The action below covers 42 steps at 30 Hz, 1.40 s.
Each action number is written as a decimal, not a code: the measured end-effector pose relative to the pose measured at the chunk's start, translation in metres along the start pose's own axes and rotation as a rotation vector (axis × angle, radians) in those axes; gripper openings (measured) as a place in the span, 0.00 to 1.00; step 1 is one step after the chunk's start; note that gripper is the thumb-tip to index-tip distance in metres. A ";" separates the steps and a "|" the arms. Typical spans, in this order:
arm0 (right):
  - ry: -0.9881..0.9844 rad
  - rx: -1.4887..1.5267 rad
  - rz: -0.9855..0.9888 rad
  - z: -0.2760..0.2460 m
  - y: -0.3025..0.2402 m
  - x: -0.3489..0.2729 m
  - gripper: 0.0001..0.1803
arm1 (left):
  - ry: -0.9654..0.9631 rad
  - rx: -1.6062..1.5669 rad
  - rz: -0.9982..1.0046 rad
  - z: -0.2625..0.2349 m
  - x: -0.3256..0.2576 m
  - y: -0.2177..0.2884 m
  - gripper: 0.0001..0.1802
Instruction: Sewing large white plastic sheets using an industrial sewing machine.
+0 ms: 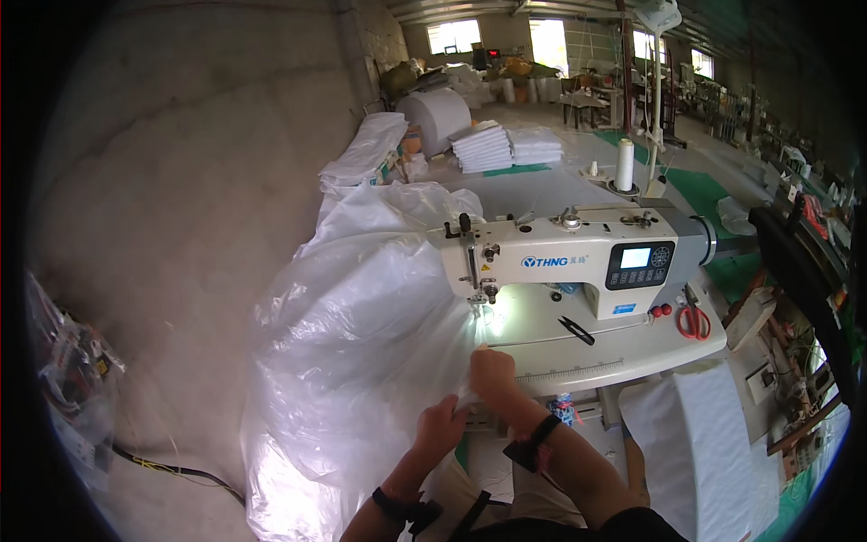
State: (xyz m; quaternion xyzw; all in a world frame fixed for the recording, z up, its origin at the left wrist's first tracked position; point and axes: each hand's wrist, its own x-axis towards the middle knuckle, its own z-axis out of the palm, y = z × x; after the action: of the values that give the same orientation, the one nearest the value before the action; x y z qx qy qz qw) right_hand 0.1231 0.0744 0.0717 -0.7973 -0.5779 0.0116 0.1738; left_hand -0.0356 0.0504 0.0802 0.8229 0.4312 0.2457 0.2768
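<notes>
A large sheet of shiny white plastic (352, 307) spreads over the left of the sewing table and hangs down toward the floor. Its right edge runs under the needle of a white sewing machine (533, 244), where a lamp lights the spot. My right hand (492, 369) is closed on the gathered edge just in front of the needle. Lower and to the left, my left hand (441, 425) grips the same edge with bent fingers. Both wrists wear dark bands.
Black thread snips (576, 331) and red-handled scissors (693, 318) lie on the tabletop right of the needle. A white thread cone (625, 164) stands behind the machine. Folded white stacks (481, 146) and a big white roll (435, 120) are farther back. White cloth (691, 434) hangs at the lower right.
</notes>
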 end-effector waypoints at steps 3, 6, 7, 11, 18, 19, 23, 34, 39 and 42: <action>-0.022 -0.010 -0.005 0.001 0.005 0.017 0.10 | -0.003 0.124 0.052 0.004 0.013 0.001 0.14; -0.019 0.027 0.071 0.005 0.007 0.033 0.10 | -0.010 0.167 0.072 0.012 0.021 -0.001 0.13; 0.004 0.063 0.122 0.006 0.007 0.038 0.10 | -0.013 0.220 0.092 0.015 0.023 -0.002 0.11; -0.091 0.117 0.077 0.003 0.008 0.051 0.15 | -0.069 0.441 0.014 0.029 0.036 -0.006 0.10; -0.160 0.141 0.258 0.003 -0.005 0.029 0.19 | -0.059 0.345 -0.005 0.037 0.031 -0.005 0.11; -0.125 0.142 0.247 0.004 -0.005 0.026 0.18 | -0.038 0.319 0.006 0.036 0.028 -0.005 0.12; -0.010 0.165 0.170 0.011 0.002 0.022 0.14 | 0.158 0.566 0.469 0.026 0.026 -0.016 0.13; 0.105 -0.083 0.043 0.017 0.010 0.038 0.09 | 0.096 0.592 0.348 0.007 0.051 -0.022 0.25; 0.076 -0.082 0.053 0.020 0.018 0.056 0.07 | 0.213 0.564 0.400 0.042 0.040 -0.019 0.21; 0.111 -0.039 0.028 0.025 0.028 0.056 0.07 | 0.166 0.599 0.352 0.030 0.060 -0.038 0.19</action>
State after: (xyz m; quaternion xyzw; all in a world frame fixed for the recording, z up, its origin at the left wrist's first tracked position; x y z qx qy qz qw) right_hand 0.1615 0.1249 0.0505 -0.8080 -0.5562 -0.0415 0.1899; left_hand -0.0079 0.1118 0.0427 0.9065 0.3567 0.2180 -0.0594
